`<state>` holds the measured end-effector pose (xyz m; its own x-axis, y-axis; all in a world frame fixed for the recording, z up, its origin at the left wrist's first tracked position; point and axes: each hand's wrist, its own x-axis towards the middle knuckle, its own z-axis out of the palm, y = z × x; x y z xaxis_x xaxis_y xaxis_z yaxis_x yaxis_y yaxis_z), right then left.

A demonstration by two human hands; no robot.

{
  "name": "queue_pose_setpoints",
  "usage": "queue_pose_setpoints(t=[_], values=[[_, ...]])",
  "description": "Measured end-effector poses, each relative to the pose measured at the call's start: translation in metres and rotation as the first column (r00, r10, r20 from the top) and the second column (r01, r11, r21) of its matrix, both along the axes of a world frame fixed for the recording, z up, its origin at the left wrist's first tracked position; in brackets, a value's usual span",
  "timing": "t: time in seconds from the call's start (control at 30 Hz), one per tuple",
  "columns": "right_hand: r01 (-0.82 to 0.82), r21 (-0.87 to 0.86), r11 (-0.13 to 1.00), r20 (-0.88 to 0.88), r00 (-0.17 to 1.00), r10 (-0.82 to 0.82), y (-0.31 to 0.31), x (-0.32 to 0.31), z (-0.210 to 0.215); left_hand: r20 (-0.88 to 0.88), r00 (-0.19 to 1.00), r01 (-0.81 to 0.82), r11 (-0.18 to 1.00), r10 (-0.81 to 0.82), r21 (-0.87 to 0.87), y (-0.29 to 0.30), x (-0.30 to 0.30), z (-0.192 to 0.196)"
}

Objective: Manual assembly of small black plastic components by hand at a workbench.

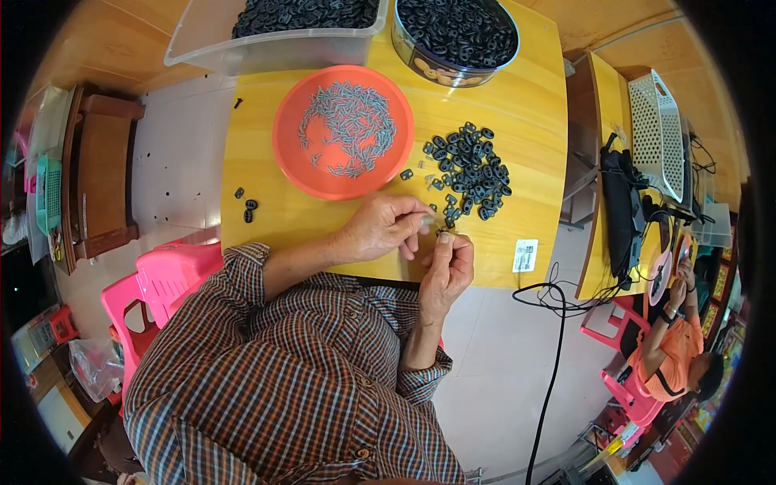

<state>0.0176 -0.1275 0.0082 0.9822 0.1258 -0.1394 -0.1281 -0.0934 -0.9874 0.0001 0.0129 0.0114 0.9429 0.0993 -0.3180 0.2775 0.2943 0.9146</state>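
Observation:
My right hand (449, 268) pinches a small black plastic piece (442, 231) at the table's near edge. Close beside it, my left hand (384, 227) has its thumb and forefinger together; what they hold, if anything, is too small to make out. Just beyond the hands lies a loose heap of black two-holed plastic pieces (477, 168), with a few tiny pale bits near its left side. An orange-red round dish (292, 158) stands beyond my left hand. Many small thin silver pieces (356, 121) are spread in it, too small to tell whether springs or screws.
At the table's far side stand a clear plastic bin (279, 53) and a round tin (453, 74), both full of black pieces. A white label (525, 255) sticks to the right. A black cable (558, 356) hangs down. Another person (671, 356) sits far right.

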Motion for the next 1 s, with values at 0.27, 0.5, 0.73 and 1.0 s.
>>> queue_pose_setpoints(t=[0.27,0.5,0.73,1.0], values=[[0.123,0.089,0.988,-0.084,0.990,-0.115,-0.003,0.001,0.001,0.315,0.947,-0.253,0.730,0.055,0.634,0.030,0.005,0.003],[0.193,0.059,0.979,-0.061,0.980,-0.190,-0.008,0.001,0.003,0.443,0.893,-0.414,0.242,-0.082,0.878,0.036,0.010,0.014],[0.219,0.047,0.975,-0.065,0.974,-0.216,-0.013,0.003,-0.003,0.368,0.916,-0.306,0.309,-0.163,0.900,0.012,-0.004,0.008],[0.230,0.112,0.967,-0.147,0.966,-0.213,-0.013,0.001,-0.001,0.111,0.979,-0.104,0.051,-0.169,0.993,0.001,0.010,0.005]])
